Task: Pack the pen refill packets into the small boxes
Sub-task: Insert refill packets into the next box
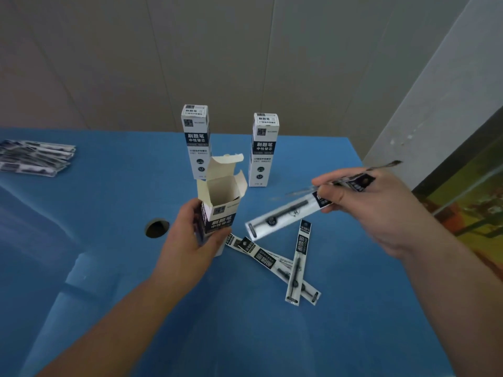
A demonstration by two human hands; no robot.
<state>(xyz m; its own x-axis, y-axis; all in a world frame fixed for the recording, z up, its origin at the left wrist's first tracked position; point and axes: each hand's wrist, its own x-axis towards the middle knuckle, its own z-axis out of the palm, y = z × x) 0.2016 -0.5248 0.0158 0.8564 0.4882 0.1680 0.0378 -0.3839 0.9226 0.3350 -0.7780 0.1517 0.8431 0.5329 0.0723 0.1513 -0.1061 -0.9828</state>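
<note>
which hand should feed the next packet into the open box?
Right. The right hand already holds packets beside the open box; the left hand is gripping that box upright on the table.

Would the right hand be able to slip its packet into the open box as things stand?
Probably yes: the right hand holds a refill packet just beside the open box, whose flaps stand up and whose mouth looks unobstructed, steadied by the left hand.

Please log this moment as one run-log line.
left hand: holds open box | right hand: holds refill packet | two packets on table
</note>
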